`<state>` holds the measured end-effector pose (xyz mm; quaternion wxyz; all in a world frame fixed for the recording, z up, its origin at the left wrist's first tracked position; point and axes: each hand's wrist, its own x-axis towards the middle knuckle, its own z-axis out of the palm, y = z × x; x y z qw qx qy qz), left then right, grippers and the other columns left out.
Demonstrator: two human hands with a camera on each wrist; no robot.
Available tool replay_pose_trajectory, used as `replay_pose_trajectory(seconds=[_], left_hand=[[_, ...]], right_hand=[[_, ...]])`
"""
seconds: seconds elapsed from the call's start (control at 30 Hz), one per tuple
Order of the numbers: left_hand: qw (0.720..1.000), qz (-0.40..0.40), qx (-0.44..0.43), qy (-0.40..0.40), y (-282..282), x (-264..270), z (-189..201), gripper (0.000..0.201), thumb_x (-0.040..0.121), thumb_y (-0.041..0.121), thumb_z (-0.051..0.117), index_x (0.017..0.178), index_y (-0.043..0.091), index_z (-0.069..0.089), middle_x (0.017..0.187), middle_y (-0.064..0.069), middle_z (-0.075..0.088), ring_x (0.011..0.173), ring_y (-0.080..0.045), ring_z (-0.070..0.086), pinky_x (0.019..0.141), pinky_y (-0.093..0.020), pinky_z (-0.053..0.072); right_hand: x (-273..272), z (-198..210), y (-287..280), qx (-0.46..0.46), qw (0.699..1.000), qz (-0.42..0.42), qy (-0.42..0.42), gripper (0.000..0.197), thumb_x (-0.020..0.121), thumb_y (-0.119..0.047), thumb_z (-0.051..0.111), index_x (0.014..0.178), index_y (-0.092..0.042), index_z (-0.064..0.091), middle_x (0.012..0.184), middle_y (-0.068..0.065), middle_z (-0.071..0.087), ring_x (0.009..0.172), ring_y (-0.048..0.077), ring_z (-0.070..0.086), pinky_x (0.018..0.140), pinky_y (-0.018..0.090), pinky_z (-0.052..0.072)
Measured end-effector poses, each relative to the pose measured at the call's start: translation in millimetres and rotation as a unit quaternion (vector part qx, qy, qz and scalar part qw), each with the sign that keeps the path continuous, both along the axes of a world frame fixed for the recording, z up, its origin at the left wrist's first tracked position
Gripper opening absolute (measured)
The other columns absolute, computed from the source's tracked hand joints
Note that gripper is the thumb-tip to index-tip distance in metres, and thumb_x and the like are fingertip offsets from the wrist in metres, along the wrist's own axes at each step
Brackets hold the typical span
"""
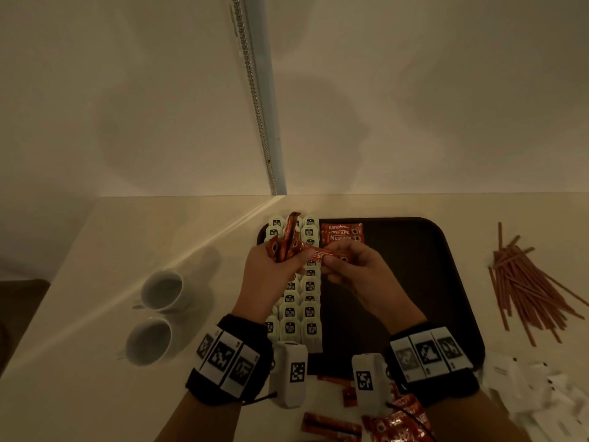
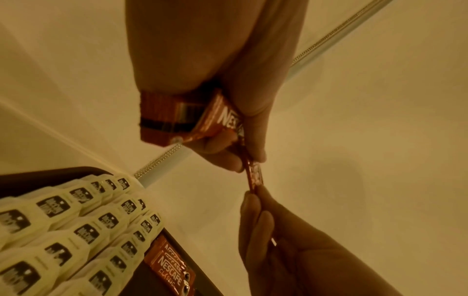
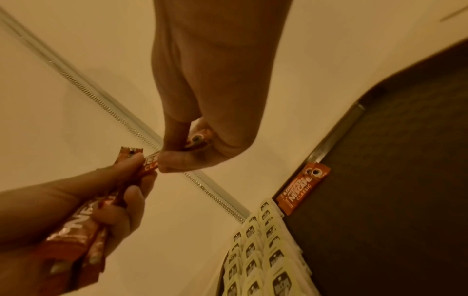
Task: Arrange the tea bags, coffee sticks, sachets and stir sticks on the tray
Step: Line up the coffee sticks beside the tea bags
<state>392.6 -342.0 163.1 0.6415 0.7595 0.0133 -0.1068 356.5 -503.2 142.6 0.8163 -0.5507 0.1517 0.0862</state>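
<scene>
The right hand (image 1: 360, 269) pinches one end of a single coffee stick (image 1: 322, 255) between thumb and fingertips, while the left hand (image 1: 271, 275) grips a fanned bundle of coffee sticks (image 1: 285, 240) and touches the single stick's other end. That stick lies crosswise, left to right, above the tea bags (image 1: 299, 311). The placed coffee sticks (image 1: 341, 232) lie just beyond it on the dark tray (image 1: 430, 282), long axes also crosswise, nearer the right hand. Stir sticks (image 1: 522, 288) wait off-tray, right.

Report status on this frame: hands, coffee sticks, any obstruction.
Left hand grips a bundle of coffee sticks. Right hand pinches one stick from it, above the tray. Three sticks laid beside tea bags. Nothing in the way.
</scene>
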Motion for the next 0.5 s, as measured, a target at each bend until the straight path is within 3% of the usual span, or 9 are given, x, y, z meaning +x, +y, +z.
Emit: replay_pose_trajectory(seconds=[0.2, 0.37, 0.5], left_hand=[[0.999, 0.01, -0.022, 0.021, 0, 1, -4, 0.003, 0.08, 0.015, 0.074, 0.081, 0.016, 0.071, 0.06, -0.002, 0.067, 0.048, -0.002, 0.058, 0.049, -0.012, 0.043], [0.99, 0.08, -0.071, 0.091, 0, 1, -14, 0.01, 0.08, 0.019, 0.074, 0.087, 0.013, 0.071, 0.06, -0.005, 0.065, 0.042, -0.006, 0.051, 0.036, -0.018, 0.034], [0.985, 0.089, -0.092, 0.118, -1, -3, -21, 0.015, 0.082, 0.017, 0.072, 0.094, 0.008, 0.07, 0.065, -0.005, 0.065, 0.04, -0.004, 0.051, 0.036, -0.016, 0.035]], right_hand=[[1, 5, -1, -0.107, 0.993, 0.009, -0.05, 0.014, 0.08, -0.005, 0.064, 0.093, -0.009, 0.066, 0.091, 0.005, 0.068, 0.08, 0.01, 0.066, 0.068, 0.019, 0.054], [4, 10, -10, -0.126, 0.991, -0.006, -0.048, 0.014, 0.08, -0.001, 0.063, 0.091, -0.009, 0.066, 0.084, 0.001, 0.068, 0.073, 0.007, 0.066, 0.066, 0.016, 0.054], [5, 7, -16, -0.157, 0.986, 0.051, -0.019, 0.021, 0.088, 0.002, 0.054, 0.098, -0.011, 0.067, 0.091, -0.001, 0.067, 0.078, 0.004, 0.067, 0.069, 0.014, 0.053]])
